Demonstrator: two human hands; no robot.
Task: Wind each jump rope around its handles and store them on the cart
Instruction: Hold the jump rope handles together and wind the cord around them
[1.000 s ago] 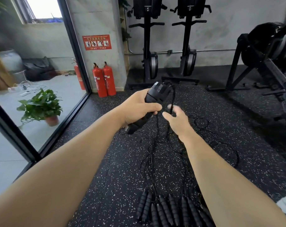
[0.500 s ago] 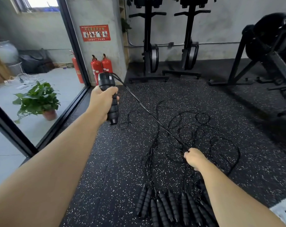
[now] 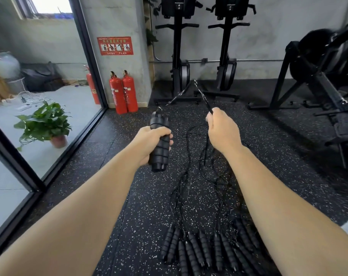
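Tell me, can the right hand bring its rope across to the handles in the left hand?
Probably yes. The right hand pinches the rope beside the handles that the left hand grips, at about the same height, and only open air lies between them.

The black, white-speckled rubber floor (image 3: pixel 129 226) is stretching from the bottom edge to the far wall. A row of black foam jump-rope handles (image 3: pixel 205 250) is lying side by side at bottom centre, their thin cords (image 3: pixel 191 176) trailing up the middle in a loose tangle. Two red fire extinguishers (image 3: pixel 123 92) are standing at upper centre-left, and dark exercise machines (image 3: pixel 179 76) are standing along the top and right.
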